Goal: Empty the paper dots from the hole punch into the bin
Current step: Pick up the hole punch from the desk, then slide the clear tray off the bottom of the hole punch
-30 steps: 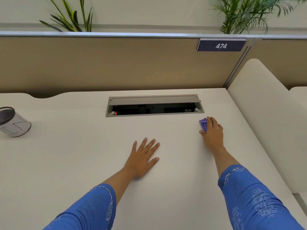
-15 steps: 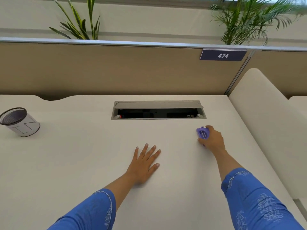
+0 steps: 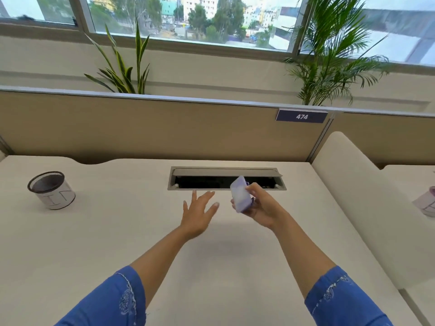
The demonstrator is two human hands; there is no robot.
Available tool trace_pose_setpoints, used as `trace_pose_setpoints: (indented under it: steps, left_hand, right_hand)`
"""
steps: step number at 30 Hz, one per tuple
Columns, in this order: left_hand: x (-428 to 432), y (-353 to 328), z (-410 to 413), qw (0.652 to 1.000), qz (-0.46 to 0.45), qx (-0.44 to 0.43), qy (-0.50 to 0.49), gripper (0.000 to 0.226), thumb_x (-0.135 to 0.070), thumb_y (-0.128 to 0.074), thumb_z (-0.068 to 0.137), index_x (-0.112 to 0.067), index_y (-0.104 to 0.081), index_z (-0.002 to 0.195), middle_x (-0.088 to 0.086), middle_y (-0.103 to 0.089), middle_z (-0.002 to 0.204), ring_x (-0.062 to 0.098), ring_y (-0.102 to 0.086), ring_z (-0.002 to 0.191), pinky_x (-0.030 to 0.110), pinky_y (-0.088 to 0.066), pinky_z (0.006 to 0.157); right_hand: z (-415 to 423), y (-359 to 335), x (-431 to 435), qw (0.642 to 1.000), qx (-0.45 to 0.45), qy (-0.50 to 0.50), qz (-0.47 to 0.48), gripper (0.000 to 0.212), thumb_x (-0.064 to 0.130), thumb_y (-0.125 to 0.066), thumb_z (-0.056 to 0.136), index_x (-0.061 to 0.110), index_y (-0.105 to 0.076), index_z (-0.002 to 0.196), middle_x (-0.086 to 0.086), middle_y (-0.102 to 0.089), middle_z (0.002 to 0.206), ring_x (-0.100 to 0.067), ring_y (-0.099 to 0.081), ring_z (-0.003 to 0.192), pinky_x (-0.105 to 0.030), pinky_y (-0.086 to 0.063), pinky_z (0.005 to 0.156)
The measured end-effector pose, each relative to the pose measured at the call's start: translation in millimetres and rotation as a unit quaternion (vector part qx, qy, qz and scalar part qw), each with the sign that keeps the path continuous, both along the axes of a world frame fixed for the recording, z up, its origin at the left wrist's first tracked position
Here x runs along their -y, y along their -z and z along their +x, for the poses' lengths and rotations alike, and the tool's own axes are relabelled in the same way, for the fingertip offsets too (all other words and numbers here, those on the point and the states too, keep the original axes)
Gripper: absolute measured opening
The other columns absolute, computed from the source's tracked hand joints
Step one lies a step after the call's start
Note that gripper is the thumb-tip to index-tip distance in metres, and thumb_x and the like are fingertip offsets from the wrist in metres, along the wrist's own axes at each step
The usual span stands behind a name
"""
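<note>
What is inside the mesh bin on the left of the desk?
The bin shows only a dark mesh interior; no paper dots can be made out. Its bottom is hidden by the near wall.

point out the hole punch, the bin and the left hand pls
hole punch (image 3: 240, 196): head view, on its pale underside.
bin (image 3: 55, 196): head view, on its white side wall.
left hand (image 3: 197, 215): head view, on the back of the hand.
</note>
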State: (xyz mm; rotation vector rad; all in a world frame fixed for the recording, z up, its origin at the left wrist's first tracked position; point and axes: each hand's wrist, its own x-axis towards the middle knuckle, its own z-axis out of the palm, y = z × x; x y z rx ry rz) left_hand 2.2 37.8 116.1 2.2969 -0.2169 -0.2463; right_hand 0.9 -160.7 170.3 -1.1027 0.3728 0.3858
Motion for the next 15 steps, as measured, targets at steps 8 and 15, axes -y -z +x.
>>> trace_pose_setpoints:
  steps: [8,15]
  left_hand:
    - [-39,-54,-15,0.942,-0.287,-0.133,-0.112,0.051,-0.052,-0.030,0.100,-0.032,-0.037,0.146,-0.008,-0.026,0.157,0.015,-0.018,0.146,0.037,-0.017,0.115]
    - [-94,-59,-30,0.895,-0.392,-0.175,-0.122,0.068,-0.068,-0.016,0.091,-0.030,-0.052,0.133,-0.008,-0.056,0.135,0.019,-0.041,0.135,0.043,-0.024,0.117]
  right_hand:
    - [-33,-27,-84,0.982,0.012,0.008,0.191,0.047,0.020,-0.042,0.092,-0.008,-0.048,0.129,-0.029,-0.058,0.128,-0.038,-0.061,0.103,-0.044,-0.056,0.091]
    - [-82,-29,-157,0.986,0.051,0.036,0.153,0.024,0.020,-0.052,0.097,0.007,-0.054,0.116,-0.024,-0.061,0.119,-0.050,-0.059,0.114,-0.045,-0.060,0.081]
